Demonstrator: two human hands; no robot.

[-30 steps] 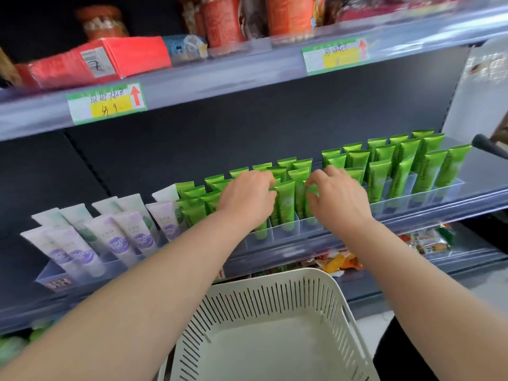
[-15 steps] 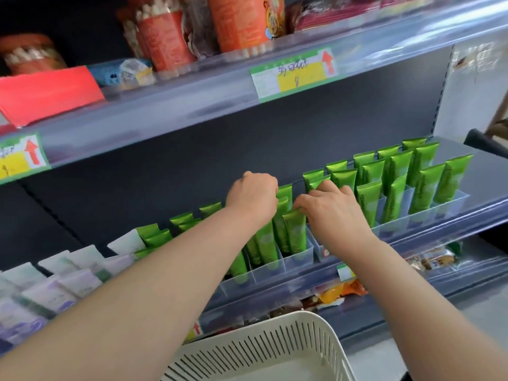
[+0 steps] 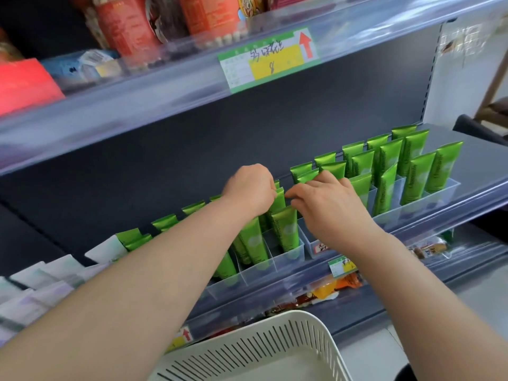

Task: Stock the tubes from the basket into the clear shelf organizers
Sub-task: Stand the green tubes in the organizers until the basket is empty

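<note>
Your left hand (image 3: 248,189) curled on green tube (image 3: 277,199) top; right hand (image 3: 330,207) fingers loose, just beside. Tube upright, long axis vertical, organizer slot (image 3: 288,254) straight below.

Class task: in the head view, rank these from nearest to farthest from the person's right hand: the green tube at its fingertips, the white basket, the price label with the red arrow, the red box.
From the right hand:
1. Green tube, at its fingertips, just left.
2. White basket, below, and price label, above: too close to call.
3. Red box, far upper left.
</note>
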